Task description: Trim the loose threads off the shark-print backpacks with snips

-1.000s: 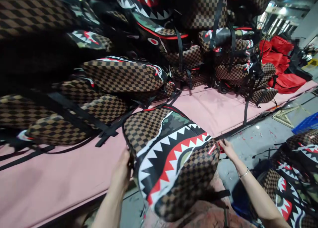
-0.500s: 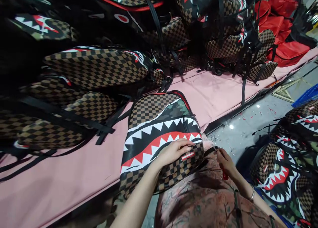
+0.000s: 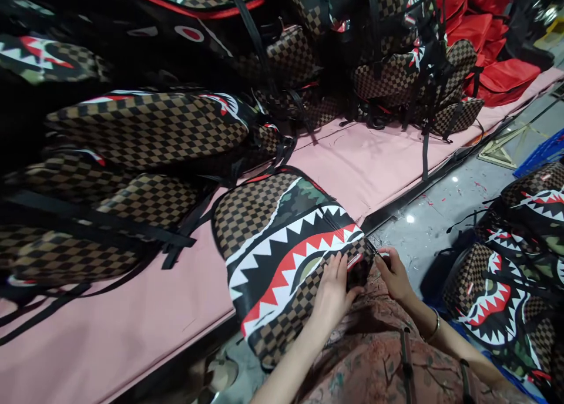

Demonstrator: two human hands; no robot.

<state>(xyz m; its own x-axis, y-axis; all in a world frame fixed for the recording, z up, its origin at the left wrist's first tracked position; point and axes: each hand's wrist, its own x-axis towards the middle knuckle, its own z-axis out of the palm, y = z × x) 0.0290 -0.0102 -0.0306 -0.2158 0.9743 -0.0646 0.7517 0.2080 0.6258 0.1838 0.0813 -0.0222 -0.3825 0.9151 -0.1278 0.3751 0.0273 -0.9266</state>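
A backpack (image 3: 268, 234) with brown-and-black checks, a camouflage patch and a red-and-white shark-mouth print lies across the pink table's front edge, its lower end overhanging toward my lap. On its lower front, my left hand (image 3: 332, 289) grips the checked material, fingers on top and thumb off to the side. Beside the bag's lower right corner, my right hand (image 3: 394, 275) is closed around small red-handled scissors (image 3: 372, 249). Their dark, thin tip points at the corner; the handle is mostly hidden by my fingers.
Similar backpacks (image 3: 150, 128) are heaped along the back of the pink table (image 3: 176, 316), with straps trailing. Red bags (image 3: 506, 81) are piled at the far right. More shark-print backpacks (image 3: 489, 310) lie to my right. Scraps litter the grey floor (image 3: 423, 222).
The backpack has turned, its bottom swinging to the right. My left hand has slid right and down with it. My right hand has raised the scissors to the bag's corner.
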